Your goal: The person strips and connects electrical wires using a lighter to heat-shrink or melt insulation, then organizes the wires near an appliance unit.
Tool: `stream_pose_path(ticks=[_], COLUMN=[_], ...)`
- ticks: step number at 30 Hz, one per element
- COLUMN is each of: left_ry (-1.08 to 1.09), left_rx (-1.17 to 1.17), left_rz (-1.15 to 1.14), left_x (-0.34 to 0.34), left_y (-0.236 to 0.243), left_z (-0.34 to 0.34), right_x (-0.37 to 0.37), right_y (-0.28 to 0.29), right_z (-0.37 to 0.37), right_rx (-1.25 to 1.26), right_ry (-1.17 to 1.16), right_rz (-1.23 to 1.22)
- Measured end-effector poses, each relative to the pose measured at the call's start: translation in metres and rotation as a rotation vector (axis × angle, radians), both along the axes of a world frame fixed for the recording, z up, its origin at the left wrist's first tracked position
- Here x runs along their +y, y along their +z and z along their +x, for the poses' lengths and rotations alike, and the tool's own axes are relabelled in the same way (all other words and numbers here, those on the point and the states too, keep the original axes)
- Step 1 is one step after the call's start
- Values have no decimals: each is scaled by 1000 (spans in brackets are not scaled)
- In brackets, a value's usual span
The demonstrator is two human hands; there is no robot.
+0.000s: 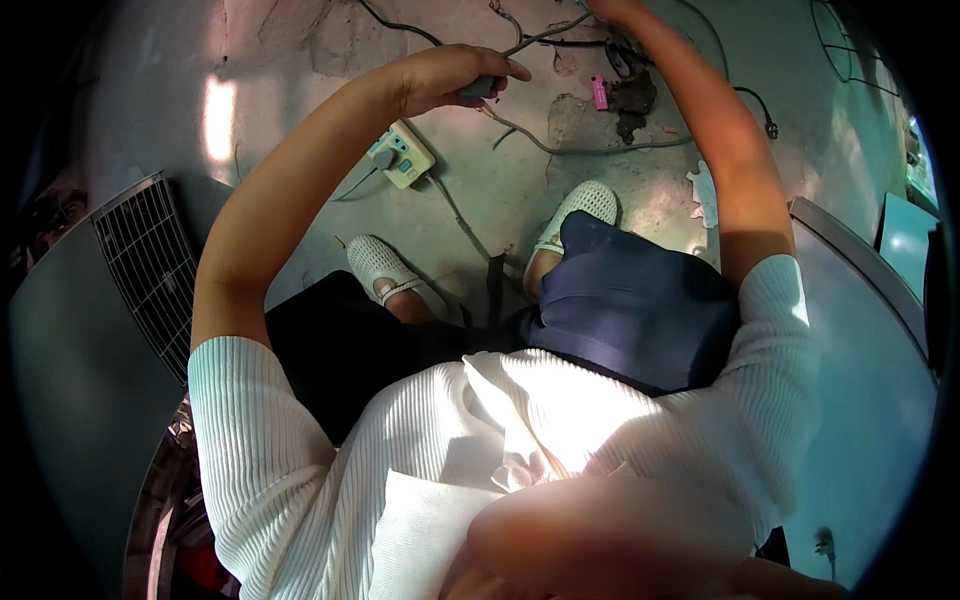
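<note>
My left hand (440, 78), at the upper middle, is closed around a small grey piece (478, 88) that looks like a plug, mostly covered by the fingers. From there a grey cable (550, 36) stretches to the right and up. My right hand (612, 9) is closed on it at the top edge, where the picture cuts off part of the fingers. Below my left hand, on the floor, lies a cream power strip (404, 155) with a grey plug (384, 158) in it. Another grey cable (590, 150) curves across the floor beneath both hands.
A pink lighter-like object (600, 92) lies beside a dark crumpled lump (632, 98). A black plug (771, 130) rests on its cord to the right. My shoes (590, 204) are near the strip. A wire grille (150, 260) stands left, a pale panel (840, 400) right.
</note>
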State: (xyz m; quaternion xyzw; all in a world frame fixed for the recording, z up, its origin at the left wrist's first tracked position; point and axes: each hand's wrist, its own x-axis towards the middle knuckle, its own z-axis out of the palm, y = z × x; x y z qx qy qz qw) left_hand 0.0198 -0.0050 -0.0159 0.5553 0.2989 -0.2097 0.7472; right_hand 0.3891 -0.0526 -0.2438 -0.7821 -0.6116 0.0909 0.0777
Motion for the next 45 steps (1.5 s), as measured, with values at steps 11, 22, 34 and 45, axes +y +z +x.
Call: stream_pose_path(ticks=[11, 22, 34, 45], left_ry=[-10, 244, 944, 287], left_rx=[-106, 200, 60, 48], left_rz=[503, 1198, 907, 549], left_x=[49, 130, 182, 155], left_y=[31, 99, 108, -112], left_z=[-36, -205, -291, -244], right_x=[17, -87, 44, -21], right_y=[33, 194, 174, 296], right_z=[-36, 89, 108, -166], right_rx=[113, -179, -68, 162], right_ry=[-94, -736, -346, 394], right_rz=[352, 695, 374, -165])
